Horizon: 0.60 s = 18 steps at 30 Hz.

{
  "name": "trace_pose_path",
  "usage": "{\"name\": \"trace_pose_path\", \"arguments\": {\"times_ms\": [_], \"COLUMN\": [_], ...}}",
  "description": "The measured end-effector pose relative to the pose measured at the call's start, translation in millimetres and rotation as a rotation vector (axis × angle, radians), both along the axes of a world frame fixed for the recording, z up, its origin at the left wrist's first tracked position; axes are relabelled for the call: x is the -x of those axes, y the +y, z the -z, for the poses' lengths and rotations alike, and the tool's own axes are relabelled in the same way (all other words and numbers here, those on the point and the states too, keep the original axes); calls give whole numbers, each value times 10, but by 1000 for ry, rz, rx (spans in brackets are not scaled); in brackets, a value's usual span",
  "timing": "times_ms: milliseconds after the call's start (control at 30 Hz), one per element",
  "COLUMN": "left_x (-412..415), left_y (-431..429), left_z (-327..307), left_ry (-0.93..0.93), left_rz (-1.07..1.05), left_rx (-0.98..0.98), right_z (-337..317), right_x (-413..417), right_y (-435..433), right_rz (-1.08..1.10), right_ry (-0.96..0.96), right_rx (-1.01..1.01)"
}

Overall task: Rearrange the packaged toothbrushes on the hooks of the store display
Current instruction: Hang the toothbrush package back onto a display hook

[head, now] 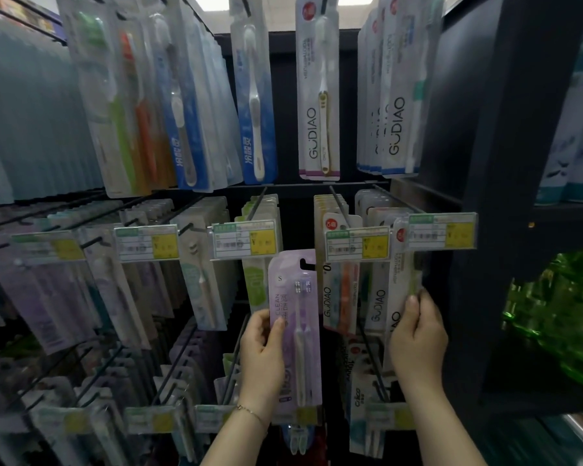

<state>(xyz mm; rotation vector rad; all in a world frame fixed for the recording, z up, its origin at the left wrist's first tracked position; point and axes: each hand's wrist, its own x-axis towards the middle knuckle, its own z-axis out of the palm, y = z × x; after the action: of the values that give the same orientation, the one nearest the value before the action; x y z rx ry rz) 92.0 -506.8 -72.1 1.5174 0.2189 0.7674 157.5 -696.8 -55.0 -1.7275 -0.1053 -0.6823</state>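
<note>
1. My left hand grasps the lilac blister-card pack of two pale toothbrushes at its lower left edge, thumb across the front, fingers behind; the pack is upright and free of any hook, held before the gap between the two middle columns of the display; its hanging slot at the top is empty.
2. My right hand is closed on the white "GUDIAO" toothbrush pack that hangs foremost on the rightmost black wire hook of the middle row; thumb on the front face, fingers wrapped round the right edge; whether the pack still bears on the wire I cannot tell, since the clear price-tag holder with its yellow label covers its top.
3. Risk, left: a one-edge pinch low on a tall card lets the top swing; the slot may then miss a hook tip, and the card may bend or slip.
4. Risk, right: drawing the front pack outward may catch it on the tag holder, or drag the packs behind it off the hook.
5. Pose: both forearms rise from below, wrists extended; the left wrist carries a thin bracelet; the right hand is higher and further right.
</note>
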Motion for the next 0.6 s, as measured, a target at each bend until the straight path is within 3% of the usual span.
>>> {"name": "trace_pose_path", "arguments": {"times_ms": [467,600], "left_x": [-31,-10], "left_y": [-10,-13], "left_z": [-25,-36], "left_ry": [-1,-16], "left_rz": [28,34], "left_rx": [2,7], "right_z": [68,145], "right_x": [54,208], "right_y": [165,254], "right_rz": [117,229], "right_ry": [21,-223], "right_rx": [-2,129]}}
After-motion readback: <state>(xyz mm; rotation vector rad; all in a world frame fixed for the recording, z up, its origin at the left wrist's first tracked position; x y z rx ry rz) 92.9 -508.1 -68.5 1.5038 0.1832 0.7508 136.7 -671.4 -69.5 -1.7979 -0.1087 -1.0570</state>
